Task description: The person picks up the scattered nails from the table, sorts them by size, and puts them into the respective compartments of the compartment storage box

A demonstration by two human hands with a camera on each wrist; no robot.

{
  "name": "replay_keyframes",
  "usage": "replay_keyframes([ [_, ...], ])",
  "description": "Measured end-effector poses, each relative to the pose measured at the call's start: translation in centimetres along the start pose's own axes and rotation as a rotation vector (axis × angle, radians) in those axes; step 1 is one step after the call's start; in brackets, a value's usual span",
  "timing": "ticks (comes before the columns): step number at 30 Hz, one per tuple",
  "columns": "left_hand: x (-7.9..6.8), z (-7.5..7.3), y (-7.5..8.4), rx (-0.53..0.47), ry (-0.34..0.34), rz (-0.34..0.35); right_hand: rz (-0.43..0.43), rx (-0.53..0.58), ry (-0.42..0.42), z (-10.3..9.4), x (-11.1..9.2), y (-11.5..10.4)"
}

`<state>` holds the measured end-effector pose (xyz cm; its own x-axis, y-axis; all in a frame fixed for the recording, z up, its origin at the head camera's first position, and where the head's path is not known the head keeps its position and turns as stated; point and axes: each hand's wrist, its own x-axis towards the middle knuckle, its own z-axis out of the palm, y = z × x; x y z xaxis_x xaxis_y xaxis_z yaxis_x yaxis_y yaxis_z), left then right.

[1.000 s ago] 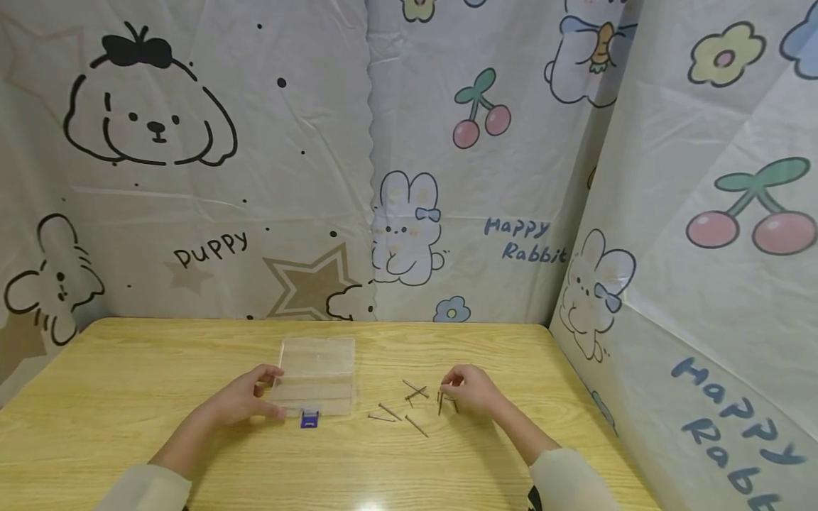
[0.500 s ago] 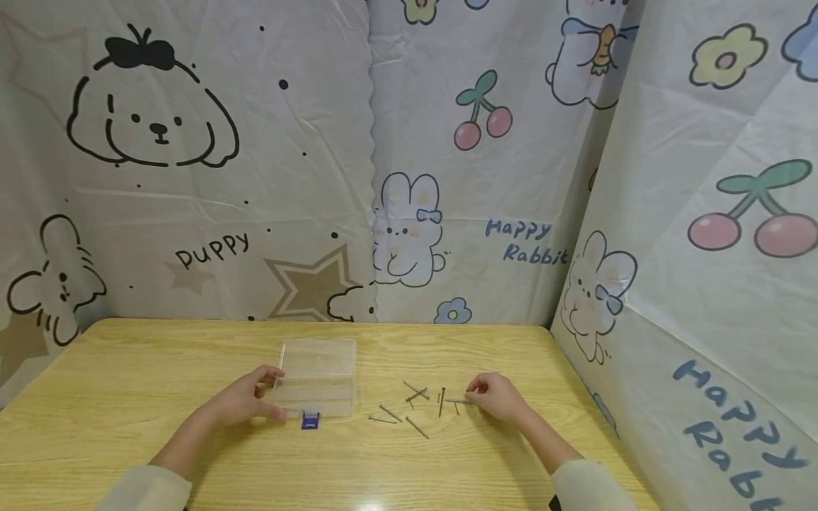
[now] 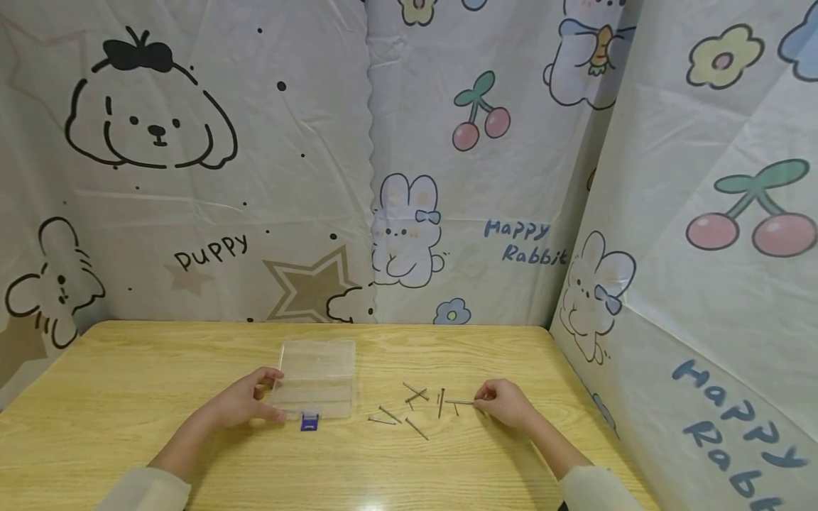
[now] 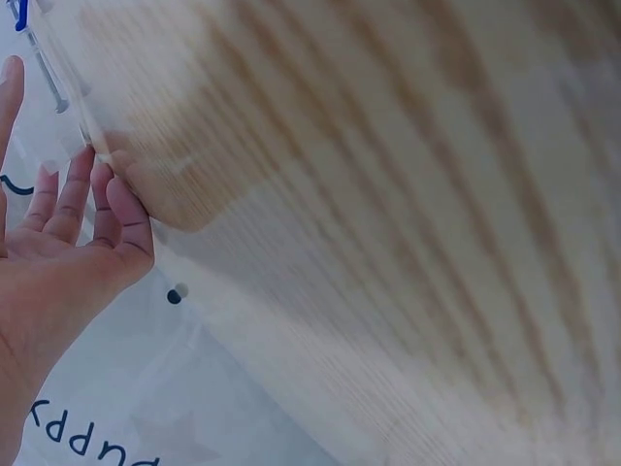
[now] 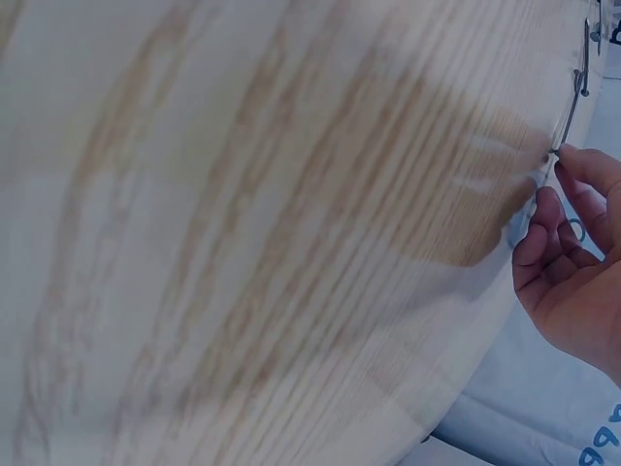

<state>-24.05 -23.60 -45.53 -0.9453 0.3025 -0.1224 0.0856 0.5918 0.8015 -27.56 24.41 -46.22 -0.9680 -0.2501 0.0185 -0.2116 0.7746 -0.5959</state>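
Cloth backdrop: bore "PUPPY" and "Happy Rabbit". Table: stood before it, wood-grained. Clear box: sat on the table. Left hand: thumb and fingers stood apart, touching the box's left edge. Right hand: fingertips pinched the right end of a nail. Loose nails: lay between box and right hand.

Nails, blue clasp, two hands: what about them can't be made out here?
Nails: tips too small to judge, head view.
Held nail: one end hidden by the right hand, head view.
Blue clasp: cut off by top edge, left wrist view.
Left hand: cut off by left edge, same view.
Right hand: cut by right edge, right wrist view.
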Motion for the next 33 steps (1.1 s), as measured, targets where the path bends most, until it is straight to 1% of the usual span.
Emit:
replay_keyframes([
  [3,0.0,-0.03,-0.01,-0.002,-0.001,-0.001,-0.005,0.008,-0.009,0.01,0.0,0.05],
  [9,-0.11,0.0,-0.02,-0.013,-0.011,0.0,0.014,0.004,-0.002,0.13,0.09,0.02],
  [17,-0.09,-0.01,-0.06,0.005,-0.011,-0.01,0.016,-0.001,-0.01,0.41,0.06,-0.06],
  [26,-0.03,0.05,-0.02,-0.003,-0.012,-0.013,-0.037,0.012,-0.046,0.38,0.08,-0.1],
  [30,0.01,0.03,0.01,0.002,-0.008,-0.011,-0.033,0.014,-0.048,0.25,0.12,-0.18],
  [33,-0.01,-0.01,0.09,0.004,-0.006,-0.011,-0.02,0.025,-0.035,0.1,0.23,-0.2],
])
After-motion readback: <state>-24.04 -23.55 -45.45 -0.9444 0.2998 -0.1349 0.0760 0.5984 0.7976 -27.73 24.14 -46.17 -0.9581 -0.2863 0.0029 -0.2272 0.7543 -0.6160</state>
